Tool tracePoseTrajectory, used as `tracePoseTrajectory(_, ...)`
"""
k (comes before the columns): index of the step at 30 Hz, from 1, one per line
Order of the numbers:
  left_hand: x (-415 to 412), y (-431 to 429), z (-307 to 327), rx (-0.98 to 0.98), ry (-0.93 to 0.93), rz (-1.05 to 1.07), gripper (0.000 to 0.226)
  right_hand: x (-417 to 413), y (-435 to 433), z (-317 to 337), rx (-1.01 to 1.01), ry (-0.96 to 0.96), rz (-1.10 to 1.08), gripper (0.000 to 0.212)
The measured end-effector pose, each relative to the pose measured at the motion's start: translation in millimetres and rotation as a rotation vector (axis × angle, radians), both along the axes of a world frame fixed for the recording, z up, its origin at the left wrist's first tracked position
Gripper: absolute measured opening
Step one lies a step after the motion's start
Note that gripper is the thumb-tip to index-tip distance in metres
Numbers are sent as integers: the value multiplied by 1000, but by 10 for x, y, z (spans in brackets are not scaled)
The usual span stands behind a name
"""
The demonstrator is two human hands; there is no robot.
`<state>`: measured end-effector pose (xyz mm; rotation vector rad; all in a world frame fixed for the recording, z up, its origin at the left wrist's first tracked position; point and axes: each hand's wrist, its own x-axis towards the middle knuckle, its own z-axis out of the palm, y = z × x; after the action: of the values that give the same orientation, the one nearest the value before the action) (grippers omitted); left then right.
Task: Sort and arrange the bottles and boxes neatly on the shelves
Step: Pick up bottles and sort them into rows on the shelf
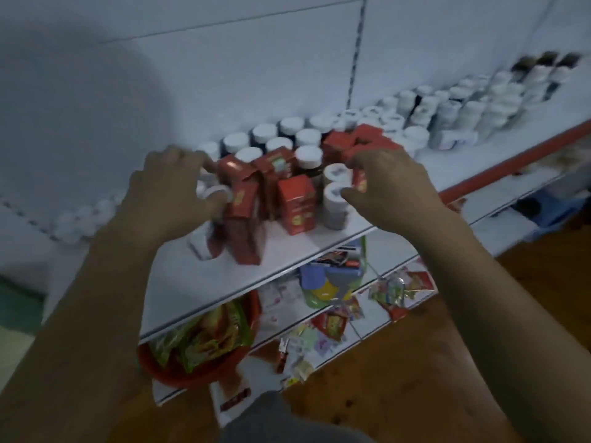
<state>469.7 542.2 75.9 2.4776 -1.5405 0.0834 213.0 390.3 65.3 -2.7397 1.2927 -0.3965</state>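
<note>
On the white shelf (287, 251) stands a cluster of red boxes (297, 204) mixed with dark bottles with white caps (308, 155). My left hand (166, 190) curls over the cluster's left side, with its fingers around a white-capped bottle (214, 190) next to a red box (244, 203). My right hand (390, 183) reaches in from the right, fingertips pinching a small red box (360, 180) beside two grey-white bottles (334, 203). More red boxes (351, 140) lie stacked behind. The view is blurred.
Rows of white-capped bottles (463, 107) run along the shelf to the far right, and more to the left (83, 219). Lower shelves hold a red bowl of snack packets (198, 346), a coloured bag (329, 282) and loose sachets (399, 289). A wooden floor lies below.
</note>
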Motion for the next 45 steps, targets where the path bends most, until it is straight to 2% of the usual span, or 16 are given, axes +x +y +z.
tracePoseTrajectory(4, -812, -1058, 146, -135, -32, -238, 44, -1155, -467, -33, 28, -24, -259, 48)
tracePoseTrajectory(9, -1712, -2336, 74, 113, -86, -386, 56, -2494, -996, -186, 97, 35, -523, 49)
tracePoseTrajectory(11, -2109, -2809, -42, 140, -101, -443, 59, -2992, -1261, -262, 175, 70, -615, 52)
tracePoseTrajectory(14, -2760, -3548, -208, 150, -72, -540, 61, -3604, -1724, -319, 270, 60, -701, 55)
tracePoseTrajectory(20, -4079, -4938, -252, 107, 34, -700, 58, -4522, -2661, -276, 307, -108, -806, 58)
tracePoseTrajectory(24, -4898, -5738, -321, 143, 36, -797, 56, -5279, -3111, -388, 298, -174, -914, 53)
tracePoseTrajectory(27, -5540, -6288, -449, 140, 41, -853, 50, -5918, -3444, -571, 370, -169, -984, 55)
tracePoseTrajectory(32, -6622, -7154, -762, 118, 97, -917, 45, -6941, -4266, -911, 450, -167, -1004, 60)
tracePoseTrajectory(37, -7488, -7947, -849, 179, 137, -877, 48, -7870, -5307, -1037, 502, -154, -937, 59)
tracePoseTrajectory(41, -7789, -8498, -764, 179, 160, -749, 49, -8240, -6228, -1022, 525, -162, -827, 54)
tracePoseTrajectory(45, -7691, -8984, -763, 190, 187, -565, 50, -8262, -7132, -1055, 516, -105, -681, 56)
